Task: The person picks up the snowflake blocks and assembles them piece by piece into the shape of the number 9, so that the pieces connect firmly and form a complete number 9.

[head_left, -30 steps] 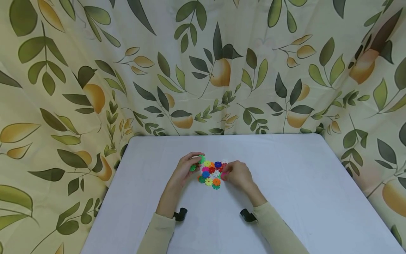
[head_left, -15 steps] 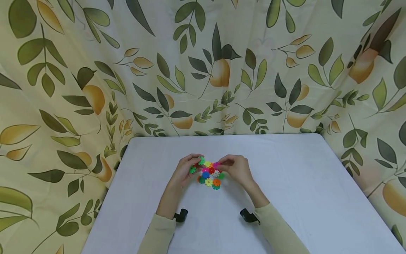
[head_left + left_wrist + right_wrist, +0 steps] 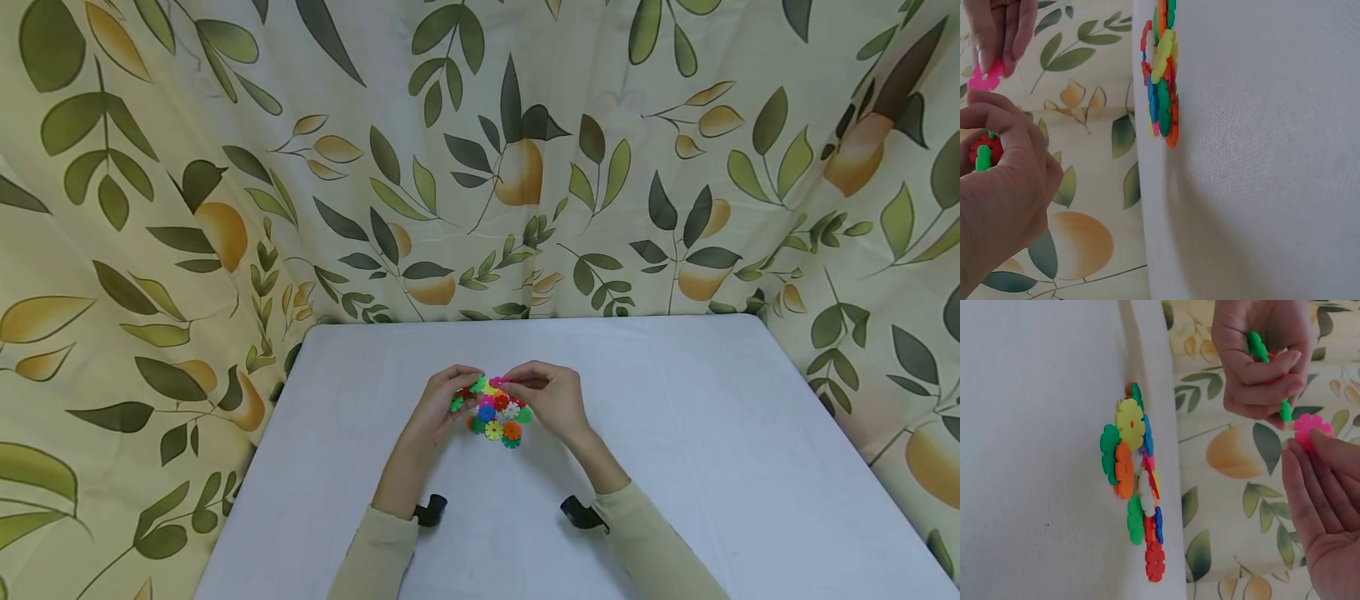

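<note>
1. The left hand (image 3: 437,406) curls its fingers round some green and red flower discs (image 3: 1258,347).
2. The right hand (image 3: 552,398) pinches a pink flower disc (image 3: 1314,429) just beside the left hand's discs; from here I can't tell whether they touch.
3. Between and below both hands, a pile of colourful discs (image 3: 492,430) lies on the white table (image 3: 675,467).
4. Beyond the hands hangs a leaf-printed curtain (image 3: 480,250).

Forward-down head view over table (image 3: 712,450)
</note>
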A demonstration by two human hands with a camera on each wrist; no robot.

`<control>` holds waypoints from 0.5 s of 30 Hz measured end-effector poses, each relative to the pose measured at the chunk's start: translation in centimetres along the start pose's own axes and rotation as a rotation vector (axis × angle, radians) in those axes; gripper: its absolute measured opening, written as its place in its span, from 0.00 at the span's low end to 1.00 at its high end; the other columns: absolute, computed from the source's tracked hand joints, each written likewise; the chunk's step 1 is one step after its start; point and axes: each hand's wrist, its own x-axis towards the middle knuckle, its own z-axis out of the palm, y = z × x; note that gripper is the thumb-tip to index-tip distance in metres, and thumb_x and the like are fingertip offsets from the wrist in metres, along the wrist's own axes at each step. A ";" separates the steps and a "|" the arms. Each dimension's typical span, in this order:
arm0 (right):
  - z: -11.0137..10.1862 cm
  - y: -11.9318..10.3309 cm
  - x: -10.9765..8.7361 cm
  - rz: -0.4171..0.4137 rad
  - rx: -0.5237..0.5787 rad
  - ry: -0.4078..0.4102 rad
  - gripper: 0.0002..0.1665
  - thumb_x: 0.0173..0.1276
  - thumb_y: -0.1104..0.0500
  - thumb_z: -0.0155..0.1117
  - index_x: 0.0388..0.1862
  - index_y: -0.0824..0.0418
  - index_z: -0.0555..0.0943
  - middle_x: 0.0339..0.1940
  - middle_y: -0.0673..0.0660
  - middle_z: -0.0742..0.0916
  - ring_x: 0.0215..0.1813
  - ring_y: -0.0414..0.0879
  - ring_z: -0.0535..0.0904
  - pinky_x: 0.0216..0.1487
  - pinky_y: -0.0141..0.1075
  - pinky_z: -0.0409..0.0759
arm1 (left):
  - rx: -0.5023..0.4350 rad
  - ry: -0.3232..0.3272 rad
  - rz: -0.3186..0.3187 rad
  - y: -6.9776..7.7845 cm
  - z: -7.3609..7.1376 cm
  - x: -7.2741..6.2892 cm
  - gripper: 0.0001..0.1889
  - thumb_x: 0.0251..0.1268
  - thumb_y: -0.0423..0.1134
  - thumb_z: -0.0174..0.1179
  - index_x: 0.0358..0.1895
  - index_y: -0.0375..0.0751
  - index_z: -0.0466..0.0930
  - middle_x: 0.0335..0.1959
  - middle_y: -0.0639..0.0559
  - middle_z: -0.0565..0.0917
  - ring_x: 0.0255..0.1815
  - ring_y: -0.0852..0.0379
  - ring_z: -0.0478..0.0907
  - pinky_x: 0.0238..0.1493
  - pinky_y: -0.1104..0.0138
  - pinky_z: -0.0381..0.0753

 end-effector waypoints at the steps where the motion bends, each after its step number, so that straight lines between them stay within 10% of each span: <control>1: 0.1 0.0 0.0 -0.002 0.008 0.000 0.07 0.62 0.59 0.81 0.38 0.58 0.92 0.36 0.54 0.92 0.38 0.48 0.91 0.42 0.31 0.87 | -0.002 0.000 0.001 0.0 0.0 0.0 0.11 0.78 0.39 0.59 0.52 0.35 0.82 0.42 0.47 0.83 0.33 0.57 0.82 0.36 0.75 0.83; 15: 0.4 0.0 -0.2 -0.026 -0.025 0.004 0.07 0.62 0.60 0.80 0.39 0.59 0.92 0.36 0.55 0.92 0.38 0.49 0.91 0.41 0.29 0.86 | 0.007 0.001 0.003 -0.2 0.5 -0.1 0.12 0.79 0.40 0.57 0.51 0.35 0.82 0.43 0.46 0.82 0.34 0.56 0.81 0.38 0.75 0.83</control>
